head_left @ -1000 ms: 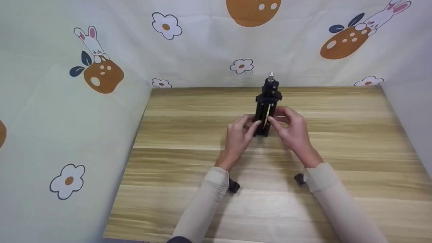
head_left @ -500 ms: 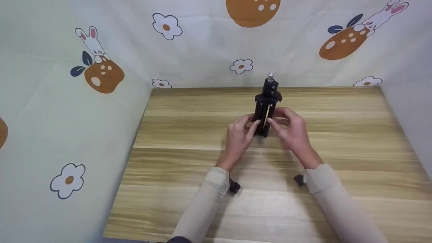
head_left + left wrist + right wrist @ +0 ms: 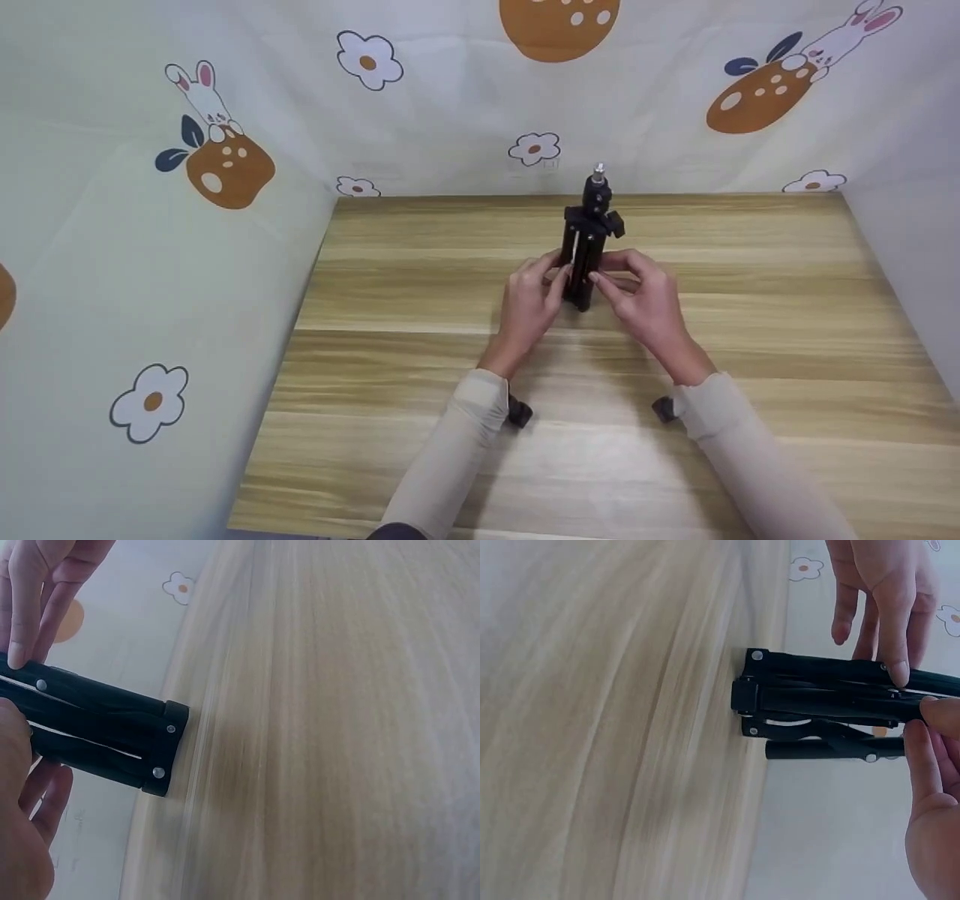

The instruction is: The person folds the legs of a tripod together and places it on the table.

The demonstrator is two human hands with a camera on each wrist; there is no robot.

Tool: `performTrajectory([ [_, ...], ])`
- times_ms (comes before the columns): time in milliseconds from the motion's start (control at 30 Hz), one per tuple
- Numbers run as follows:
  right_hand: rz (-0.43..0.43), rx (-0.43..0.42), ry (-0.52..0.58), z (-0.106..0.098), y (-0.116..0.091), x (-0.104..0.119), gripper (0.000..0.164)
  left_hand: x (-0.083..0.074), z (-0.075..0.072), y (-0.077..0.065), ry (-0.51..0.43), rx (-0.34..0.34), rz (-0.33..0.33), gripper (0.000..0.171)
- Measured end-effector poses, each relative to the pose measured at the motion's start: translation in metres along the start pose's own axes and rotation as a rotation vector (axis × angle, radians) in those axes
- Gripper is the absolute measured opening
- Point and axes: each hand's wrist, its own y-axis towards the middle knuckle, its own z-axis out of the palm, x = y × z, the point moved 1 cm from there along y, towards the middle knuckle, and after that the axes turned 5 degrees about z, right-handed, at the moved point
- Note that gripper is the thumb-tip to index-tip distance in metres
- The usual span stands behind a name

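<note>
A folded black tripod stand [image 3: 587,244] stands upright toward the back of the table, with a silver stud [image 3: 598,172] on top and a black knob [image 3: 616,223] jutting out to the right. My left hand [image 3: 527,306] grips its legs from the left, thumb in front and fingers behind. From the other side my right hand [image 3: 649,298] pinches a leg between thumb and fingers. In the left wrist view the folded legs [image 3: 97,720] end close to the tabletop. In the right wrist view one leg [image 3: 810,750] sits slightly apart from the others.
The wood-grain table [image 3: 390,300] meets a patterned cloth wall [image 3: 450,112] just behind the stand. More cloth [image 3: 247,300] hangs along the left side. Small black devices [image 3: 519,412] sit at both sleeve cuffs.
Between my hands the stand has turned about its upright axis, and its knob now sticks out to the right. My right hand has shifted slightly down; the left has hardly moved.
</note>
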Motion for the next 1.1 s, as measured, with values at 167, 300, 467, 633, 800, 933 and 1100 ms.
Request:
performTrajectory([
  [167, 0.006, -0.008, -0.001, 0.005, -0.004, 0.003, 0.017, 0.002, -0.001, 0.003, 0.010, 0.028, -0.002, 0.027],
  [300, 0.012, -0.011, -0.009, 0.007, -0.006, 0.005, 0.016, 0.003, -0.001, 0.005, 0.002, 0.048, 0.001, 0.026],
  [467, 0.032, 0.038, 0.012, 0.001, -0.003, 0.006, 0.016, 0.005, -0.002, 0.006, -0.030, 0.062, 0.003, 0.026],
  [633, 0.042, 0.036, 0.072, -0.014, 0.007, 0.003, 0.011, 0.007, -0.002, 0.006, -0.042, 0.072, 0.016, 0.026],
  [800, 0.031, -0.039, 0.065, -0.022, 0.019, -0.007, 0.023, 0.009, -0.002, 0.006, -0.055, 0.084, 0.014, 0.026],
  [933, 0.037, -0.001, 0.086, -0.021, 0.024, -0.015, 0.035, 0.010, -0.002, 0.006, -0.082, 0.086, 0.005, 0.026],
  [1100, 0.060, 0.058, 0.153, -0.016, 0.027, -0.017, 0.034, 0.009, 0.000, 0.007, -0.117, 0.084, 0.004, 0.027],
])
